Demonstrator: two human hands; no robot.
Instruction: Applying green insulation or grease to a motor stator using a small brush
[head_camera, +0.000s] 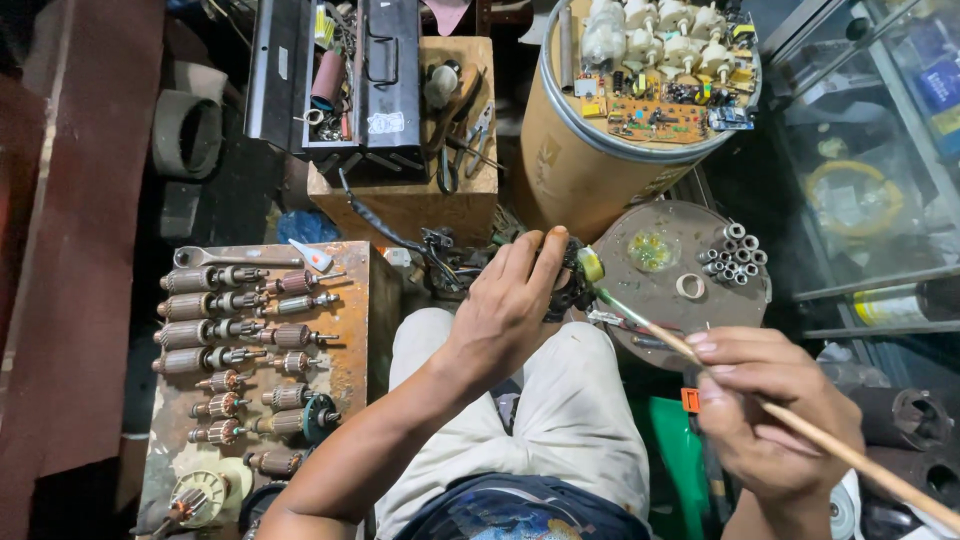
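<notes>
At the far left, a rusty metal desk (355, 330) was noted, with motor armatures (235, 335) laid across it in rows and an open-ended spanner (235, 257) lying along its upper edge. A cooling fan disc (203, 492) lay at its lower corner. Behind it, an open black toolbox (340, 75) stood on a wooden crate (425, 195), with pliers (470, 140) beside the box.

At centre, the left hand (510, 305) was observed curled around a dark motor part (572, 285), held above the lap; the fingers were closed over its top and most of the part was hidden by them. A dark cable (385, 228) ran from the part toward the crate.

To the right, a thin wooden brush (700, 355) was seen pinched between thumb and fingers of the right hand (770, 410), its green-coated tip (592, 266) touching the part. Beyond it, a round metal plate (690, 265) carried a green smear, a white ring (690, 286) and a cluster of small metal sleeves (735, 255). A cardboard drum (590, 150) topped with circuit boards (655, 110) stood behind.

Risk assessment: the coating was judged liable to drip onto the light trousers (570, 400) or to run past the intended spot, since the tip was loaded and the part was supported by one hand only. A slip of that grip would probably drop the part, and the trailing cable could snag the items on the crate.
</notes>
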